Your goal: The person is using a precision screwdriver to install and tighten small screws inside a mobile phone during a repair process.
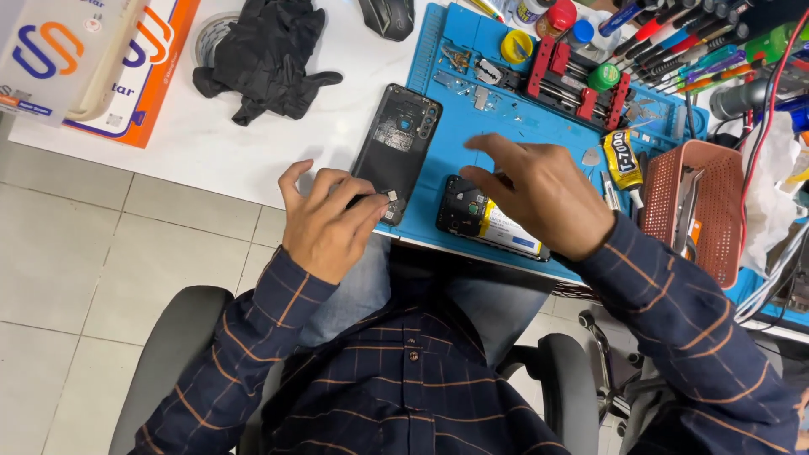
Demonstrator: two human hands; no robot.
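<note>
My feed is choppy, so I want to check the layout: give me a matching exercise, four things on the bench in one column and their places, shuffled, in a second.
Things:
1. black gloves
2. glue tube
3. phone back cover
4. opened phone

Places:
A. under the right hand, at the blue mat's near edge
B. beside the brown basket
C. on the white table, far left of the mat
D. at the left hand's fingertips, on the mat's left edge

Pairs: 1-C, 2-B, 3-D, 4-A
</note>
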